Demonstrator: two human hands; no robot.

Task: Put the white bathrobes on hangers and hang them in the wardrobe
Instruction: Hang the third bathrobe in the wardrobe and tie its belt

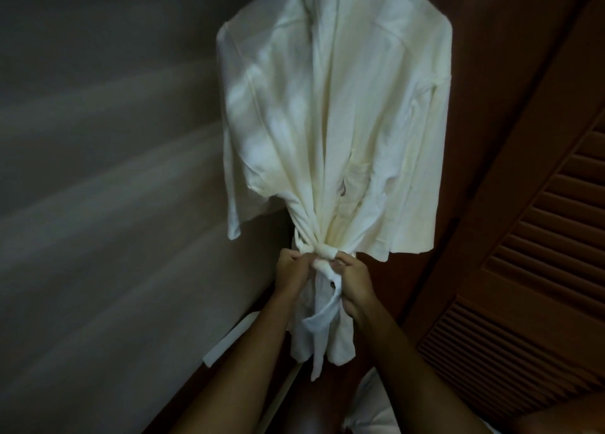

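A white bathrobe (330, 106) hangs upright in the dark wardrobe, its shoulders spread as if on a hanger; the hanger itself is hidden under the cloth and past the top edge. The robe is gathered at the waist by its white belt (322, 253), which is knotted there. My left hand (293, 271) pinches the belt on the left side of the knot. My right hand (355, 281) grips the belt's other end just right of the knot, and a loop of belt hangs below it.
A pale wall (114, 171) fills the left side. A brown louvred wardrobe door (523, 270) stands at the right. More white cloth (373, 404) lies low at the bottom right, and a white strip (229, 338) lies along the wall's base.
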